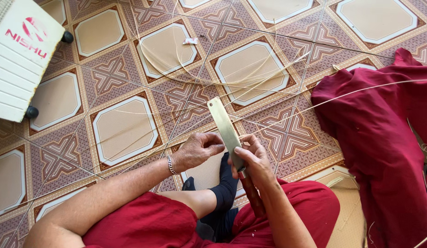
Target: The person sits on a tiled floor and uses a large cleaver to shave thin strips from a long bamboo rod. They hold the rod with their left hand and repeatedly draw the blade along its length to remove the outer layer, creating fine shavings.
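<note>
Between the two hands, just above the person's lap, stands the knife [226,131]: a long flat blade of pale metal with a brown wooden handle. Long axis runs from lower right to upper left, handle down by the knee, squared tip pointing away from the body toward the tiled floor [124,128].

Right hand [252,160] is clamped around the knife where blade meets handle, thumb laid along the flat. Left hand [199,149] sits just left of the blade, fingers curled together with fingertips pinched close to the blade's edge; it looks to be gripping a thin pale strip [130,144], though the pinch point itself is too small to confirm. The strip seems to run off leftward and low across the tiles, so it lies roughly crosswise to the blade. Left hand is the nearer one to the strip; right hand only carries the knife. A silver bracelet [170,164] is on the left wrist.

Below: red trousers, and a foot in a dark sock [225,193] tucked under the hands.

Outward: many more thin pale strips [250,80] loop and cross over the patterned floor. A heap of dark red cloth [383,138] lies at right. A white slatted box on black wheels [18,55] occupies the upper left corner.
</note>
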